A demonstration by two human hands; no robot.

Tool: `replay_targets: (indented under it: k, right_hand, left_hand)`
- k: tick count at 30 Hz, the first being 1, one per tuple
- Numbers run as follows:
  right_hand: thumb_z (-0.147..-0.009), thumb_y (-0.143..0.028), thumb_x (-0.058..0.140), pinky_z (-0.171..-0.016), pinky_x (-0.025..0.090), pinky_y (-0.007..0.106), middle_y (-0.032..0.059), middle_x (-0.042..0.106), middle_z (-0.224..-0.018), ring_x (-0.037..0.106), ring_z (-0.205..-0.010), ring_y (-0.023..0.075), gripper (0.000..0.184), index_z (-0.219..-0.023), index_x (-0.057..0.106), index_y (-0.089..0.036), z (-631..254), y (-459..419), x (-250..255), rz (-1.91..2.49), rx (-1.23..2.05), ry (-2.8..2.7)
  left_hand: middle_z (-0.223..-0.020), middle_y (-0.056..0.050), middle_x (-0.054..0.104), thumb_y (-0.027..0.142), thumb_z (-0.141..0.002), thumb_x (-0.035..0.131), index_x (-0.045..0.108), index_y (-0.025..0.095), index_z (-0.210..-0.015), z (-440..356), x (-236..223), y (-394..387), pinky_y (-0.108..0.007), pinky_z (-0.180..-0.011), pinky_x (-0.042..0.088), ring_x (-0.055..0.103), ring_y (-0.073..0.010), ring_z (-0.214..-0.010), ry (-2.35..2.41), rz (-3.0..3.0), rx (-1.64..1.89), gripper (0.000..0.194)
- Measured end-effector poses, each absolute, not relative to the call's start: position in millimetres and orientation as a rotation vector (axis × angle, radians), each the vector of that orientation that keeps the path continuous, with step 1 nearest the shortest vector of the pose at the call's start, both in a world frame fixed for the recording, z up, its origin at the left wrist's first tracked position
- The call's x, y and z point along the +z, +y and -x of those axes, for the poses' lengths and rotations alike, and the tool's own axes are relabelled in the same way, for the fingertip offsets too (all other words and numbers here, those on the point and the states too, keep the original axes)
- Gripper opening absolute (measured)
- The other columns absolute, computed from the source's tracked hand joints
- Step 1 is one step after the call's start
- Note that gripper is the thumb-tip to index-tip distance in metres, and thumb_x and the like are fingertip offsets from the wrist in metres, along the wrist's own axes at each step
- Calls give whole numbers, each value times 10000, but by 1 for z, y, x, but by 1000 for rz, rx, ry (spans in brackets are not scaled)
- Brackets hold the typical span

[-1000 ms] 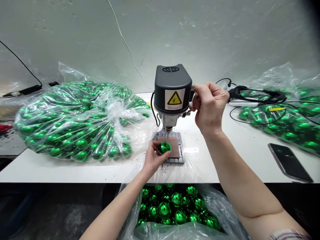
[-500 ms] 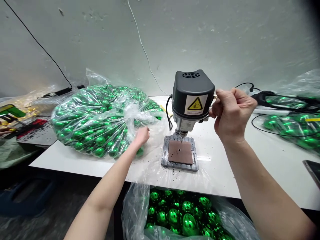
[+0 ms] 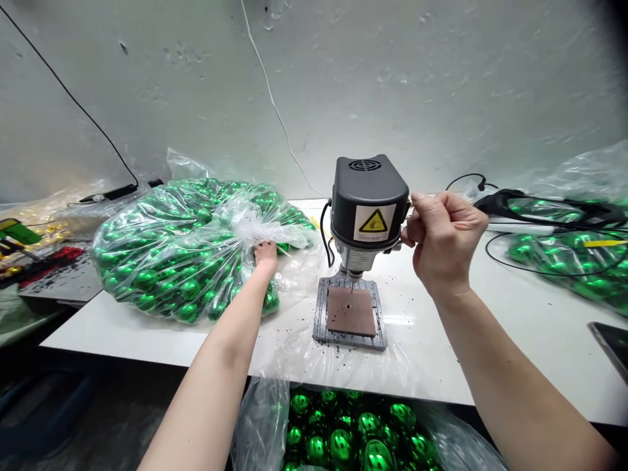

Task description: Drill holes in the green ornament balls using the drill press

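My right hand [image 3: 444, 242] is closed on the feed handle at the right side of a small black drill press [image 3: 370, 196]; the hand covers most of the handle. Below the drill bit, a brown square plate [image 3: 350, 314] with a small hole lies on the grey slotted base [image 3: 321, 327]. My left hand [image 3: 265, 256] reaches to the gathered mouth of a large clear plastic bag [image 3: 245, 222] full of shiny green balls [image 3: 191, 288]. Its fingertips are hidden among plastic and balls, so I cannot tell whether they hold anything.
Under the table's front edge, an open clear bag [image 3: 260, 418] holds more green balls [image 3: 341, 445]. Another bag of green balls [image 3: 549, 258], black cables and a dark flat device [image 3: 608, 343] are on the right. Dark shavings lie around the drill base. A co-worker's hand shows far left.
My left hand has moved away from me into the big bag's mouth. The right hand stays on the drill handle. The view has shifted slightly.
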State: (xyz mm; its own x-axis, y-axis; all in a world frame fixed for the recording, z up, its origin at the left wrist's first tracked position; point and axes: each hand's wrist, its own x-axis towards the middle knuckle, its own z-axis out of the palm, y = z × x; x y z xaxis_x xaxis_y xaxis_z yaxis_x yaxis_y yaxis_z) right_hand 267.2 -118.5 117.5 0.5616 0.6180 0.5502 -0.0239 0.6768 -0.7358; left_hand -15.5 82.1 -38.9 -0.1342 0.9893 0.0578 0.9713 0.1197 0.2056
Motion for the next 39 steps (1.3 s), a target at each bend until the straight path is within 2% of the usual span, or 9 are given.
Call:
replay_targets:
  k: [5,8,11,14,17,19,24,30,39]
  right_hand:
    - [-779,-238,711,-328,269,237,-82,387,-425,333,-352,53,434,-497,382,-208,-268,-118,117,725,442,-914]
    - [-789,-237,709,-336,276,231,-83,389,-422,338,-353,49,438,-498,384,-205,-268,-118,116,731,434,-919]
    - [-798,-241,706,-346,284,230,-83,384,-420,331,-359,47,447,-495,379,-203,-268,-118,115,731,427,-924]
    - [-807,-226,691,-350,283,230,-84,374,-423,330,-360,49,452,-500,360,-206,-267,-119,115,717,426,-918]
    - [-813,-211,675,-348,266,227,-86,371,-426,332,-358,46,449,-508,346,-208,-267,-119,114,717,416,-913]
    - [-817,-206,669,-351,265,226,-86,374,-429,339,-358,44,448,-512,341,-208,-267,-119,114,722,405,-919]
    - [-826,-196,659,-357,273,232,-85,364,-428,338,-356,47,448,-518,334,-212,-267,-119,113,700,396,-929]
    - [-836,-227,674,-356,246,242,-78,367,-435,315,-360,47,461,-523,336,-215,-267,-118,111,704,360,-943]
    - [-853,-233,649,-384,247,252,-67,361,-444,313,-394,54,461,-523,328,-219,-267,-119,111,746,328,-958]
  left_hand:
    - [-1127,-266,696,110,-830,609,704,58,-1072,22,-28,69,-548,-1058,419,597,-413,-1220,2123,-1894,520,265]
    - [-1053,-169,727,184,-816,663,705,113,-1091,18,-18,51,-459,-997,507,654,-349,-1126,1927,-1818,683,287]
    - [-1042,-108,728,326,-927,569,688,167,-1127,12,-6,21,-375,-842,599,699,-246,-974,1657,-1678,827,282]
    - [-1105,-93,709,392,-929,613,672,184,-1142,5,6,-19,-360,-811,623,690,-200,-954,1175,-1252,1016,304]
    - [-1135,-98,704,346,-866,735,676,178,-1172,-4,13,-57,-378,-841,622,687,-198,-970,881,-941,1035,355]
    - [-1146,-102,713,307,-844,767,688,171,-1181,-13,10,-76,-384,-875,610,688,-202,-990,830,-881,981,371]
    - [-1067,-113,754,275,-719,872,738,105,-1043,-38,-22,-94,-332,-947,544,696,-193,-982,849,-858,915,389]
    - [-1075,-88,763,319,-617,929,697,137,-1129,-65,-64,-92,-363,-989,513,699,-199,-992,948,-1017,1004,591]
    - [-1069,-104,730,322,-704,849,637,160,-1243,-88,-78,-87,-371,-845,553,685,-237,-956,1043,-1498,976,601]
